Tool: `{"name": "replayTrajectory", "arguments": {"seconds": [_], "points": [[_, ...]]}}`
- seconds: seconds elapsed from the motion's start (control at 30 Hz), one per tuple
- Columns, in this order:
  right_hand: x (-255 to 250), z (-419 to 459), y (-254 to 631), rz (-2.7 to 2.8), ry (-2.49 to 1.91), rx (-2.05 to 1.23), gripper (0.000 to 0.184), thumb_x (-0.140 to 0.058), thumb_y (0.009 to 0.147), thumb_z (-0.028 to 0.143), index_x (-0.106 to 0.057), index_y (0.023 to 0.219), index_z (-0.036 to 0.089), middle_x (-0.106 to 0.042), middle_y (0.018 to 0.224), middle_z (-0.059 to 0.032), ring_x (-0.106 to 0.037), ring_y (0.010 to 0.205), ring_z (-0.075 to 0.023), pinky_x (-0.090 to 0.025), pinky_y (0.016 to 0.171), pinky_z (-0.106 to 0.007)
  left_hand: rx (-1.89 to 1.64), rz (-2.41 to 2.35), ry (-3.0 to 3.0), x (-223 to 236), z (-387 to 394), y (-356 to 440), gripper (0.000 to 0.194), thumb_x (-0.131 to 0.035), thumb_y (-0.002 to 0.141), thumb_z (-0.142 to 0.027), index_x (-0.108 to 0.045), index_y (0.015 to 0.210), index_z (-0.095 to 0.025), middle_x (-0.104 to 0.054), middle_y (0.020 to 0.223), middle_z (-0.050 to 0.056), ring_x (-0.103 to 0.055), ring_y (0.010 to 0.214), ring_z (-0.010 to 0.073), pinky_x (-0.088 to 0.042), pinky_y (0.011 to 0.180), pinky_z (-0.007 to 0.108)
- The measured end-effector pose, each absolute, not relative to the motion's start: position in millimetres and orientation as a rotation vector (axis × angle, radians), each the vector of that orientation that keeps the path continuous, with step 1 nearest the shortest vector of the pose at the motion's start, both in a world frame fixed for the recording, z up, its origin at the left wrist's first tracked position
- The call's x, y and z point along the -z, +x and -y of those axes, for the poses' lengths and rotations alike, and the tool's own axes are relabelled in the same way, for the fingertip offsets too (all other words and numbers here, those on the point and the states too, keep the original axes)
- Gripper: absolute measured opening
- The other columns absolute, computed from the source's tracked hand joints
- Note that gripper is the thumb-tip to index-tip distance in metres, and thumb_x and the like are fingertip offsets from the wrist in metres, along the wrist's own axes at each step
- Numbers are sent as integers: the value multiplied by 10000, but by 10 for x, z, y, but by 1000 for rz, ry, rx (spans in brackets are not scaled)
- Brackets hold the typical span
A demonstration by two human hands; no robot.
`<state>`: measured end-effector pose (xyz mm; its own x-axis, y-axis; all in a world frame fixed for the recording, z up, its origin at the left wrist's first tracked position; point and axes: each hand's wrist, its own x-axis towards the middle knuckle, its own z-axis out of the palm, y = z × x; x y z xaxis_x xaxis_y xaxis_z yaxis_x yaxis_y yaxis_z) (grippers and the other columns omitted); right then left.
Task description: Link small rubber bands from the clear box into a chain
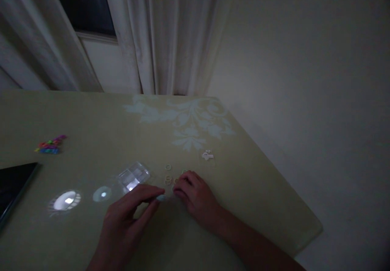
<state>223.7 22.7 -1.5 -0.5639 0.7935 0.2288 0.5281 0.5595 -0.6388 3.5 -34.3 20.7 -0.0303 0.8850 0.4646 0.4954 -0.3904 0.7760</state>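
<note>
My left hand (123, 220) pinches a small pale-blue piece (161, 198) between thumb and forefinger, a little above the table. The piece is too small and dim for me to tell its kind. Close beside it, my right hand (198, 200) rests on the table with its fingers curled together; their tips are partly hidden, so what they hold, if anything, does not show. Several small thin rings lie around its fingertips, among them a pale ring (168, 167), a pair of overlapping rings (168, 180) and a greenish ring (184, 172). A clear plastic compartment box (134, 175) lies beyond my left hand.
A small white cut-out shape (207, 155) lies beyond my right hand. At the left are a pile of bright coloured pieces (51, 145) and a dark flat device (15, 185). The table (262, 206) ends at a wall on the right; curtains (170, 35) hang behind it.
</note>
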Motion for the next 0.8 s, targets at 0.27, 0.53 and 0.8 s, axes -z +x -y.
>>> {"name": "replayTrajectory", "arguments": {"seconds": [0.27,0.53,0.8], "points": [[-144,-168,2232,1720,-959,-1353,101,-675,983,289,-700,980,192,-620,834,3,-554,757,-140,-437,702,-261,-1396,-1331,1995,-68,323,94,192,-692,961,-247,-781,1108,-332,-814,1006,-29,-794,900,131,-618,792,155],[-168,-239,2308,1731,-965,-1320,159,-679,1001,346,-753,1013,207,-716,898,-25,-609,797,-157,-458,737,-281,-1323,-1387,1973,-112,343,110,126,-680,949,-267,-767,1032,-304,-777,974,-7,-772,882,142,-615,767,167],[30,-554,2518,2113,-1201,-726,140,-692,989,137,-764,1084,210,-666,1079,-58,-635,1035,-196,-496,940,-329,-1279,-1425,1838,-118,375,126,128,-696,920,-298,-756,1028,-329,-814,908,-62,-793,784,127,-613,676,135]]}}
